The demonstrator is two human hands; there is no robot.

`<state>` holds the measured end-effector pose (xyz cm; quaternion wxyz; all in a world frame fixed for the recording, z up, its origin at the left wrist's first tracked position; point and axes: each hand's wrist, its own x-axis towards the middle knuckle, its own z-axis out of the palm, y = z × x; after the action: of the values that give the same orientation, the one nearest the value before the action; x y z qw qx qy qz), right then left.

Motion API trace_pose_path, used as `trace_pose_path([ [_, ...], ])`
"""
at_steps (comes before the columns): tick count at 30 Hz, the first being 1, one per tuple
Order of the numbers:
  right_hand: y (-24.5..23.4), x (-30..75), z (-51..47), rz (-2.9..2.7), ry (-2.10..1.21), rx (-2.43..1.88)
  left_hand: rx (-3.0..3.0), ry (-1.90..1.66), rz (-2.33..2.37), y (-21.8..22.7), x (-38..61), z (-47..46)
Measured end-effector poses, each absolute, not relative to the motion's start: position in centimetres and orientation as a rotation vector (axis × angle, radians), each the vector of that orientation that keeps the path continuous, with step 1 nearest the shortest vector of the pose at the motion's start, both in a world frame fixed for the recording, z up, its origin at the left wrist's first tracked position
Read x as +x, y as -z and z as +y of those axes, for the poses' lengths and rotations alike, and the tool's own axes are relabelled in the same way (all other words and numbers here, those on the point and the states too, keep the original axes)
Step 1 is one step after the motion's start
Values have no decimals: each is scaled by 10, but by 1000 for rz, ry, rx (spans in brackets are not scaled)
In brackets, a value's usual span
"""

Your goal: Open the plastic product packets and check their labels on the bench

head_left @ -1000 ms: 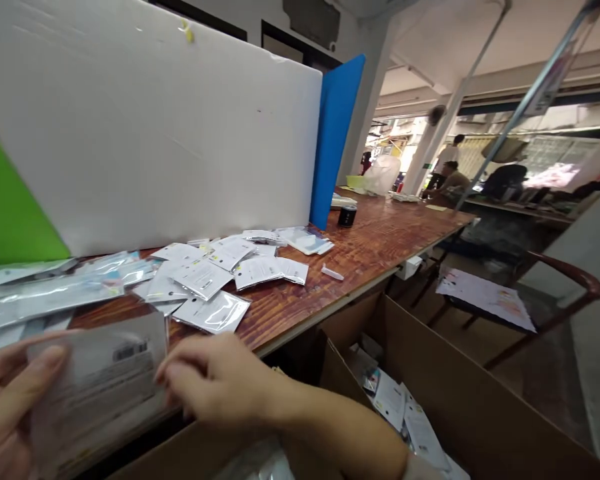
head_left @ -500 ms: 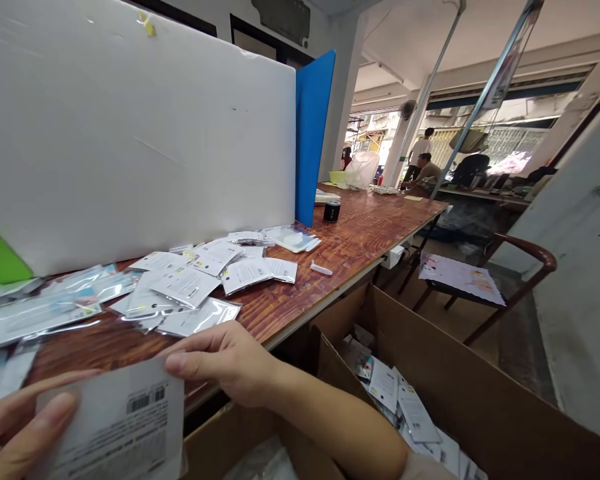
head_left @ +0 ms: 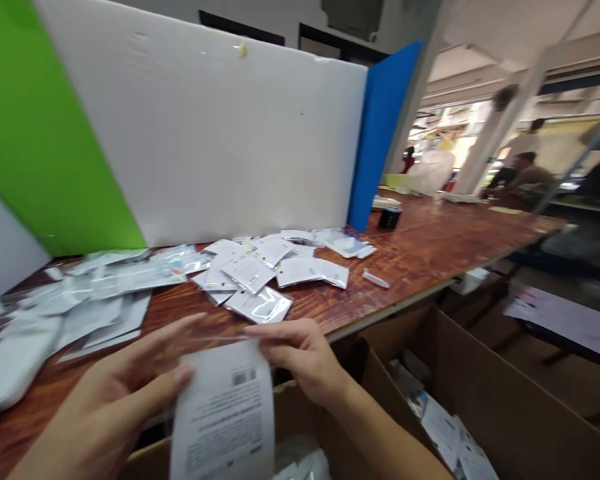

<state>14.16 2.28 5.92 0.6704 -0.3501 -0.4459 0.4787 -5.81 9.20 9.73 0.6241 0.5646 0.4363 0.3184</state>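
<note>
A white printed card (head_left: 223, 417) with a barcode and small text hangs tilted in front of me, with clear plastic showing along its top and left edges. At its upper right corner, my right hand (head_left: 300, 360) pinches the edge between thumb and forefinger. My left hand (head_left: 125, 393) is at the left edge, thumb lying on the card's side and forefinger stretched out behind the plastic. Motion smears the left fingers somewhat. Beyond my hands lies a loose pile of similar bagged cards (head_left: 250, 272) on the wooden table (head_left: 320, 307).
Flat clear packets (head_left: 105, 313) spread over the table's left side. White, green and blue panels (head_left: 385, 133) stand behind. Below the edge, a cardboard box (head_left: 480, 373) holds bagged cards; another box holds clear plastic (head_left: 303, 463). A black cylinder (head_left: 390, 218) and distant people are at right.
My view has swung left, bringing more of the green panel and the packets into sight. The card has turned more upright, and my left hand has shifted to its upper left edge.
</note>
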Motion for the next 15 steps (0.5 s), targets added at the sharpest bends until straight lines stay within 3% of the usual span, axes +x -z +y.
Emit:
trace_pose_path([
  [11,-55,147,13,-1230,-793,-787,1552,-714,627,-109,-65,83],
  [15,-58,149,10,-1284,-858,-770,1633,-725,567,-107,-70,86],
])
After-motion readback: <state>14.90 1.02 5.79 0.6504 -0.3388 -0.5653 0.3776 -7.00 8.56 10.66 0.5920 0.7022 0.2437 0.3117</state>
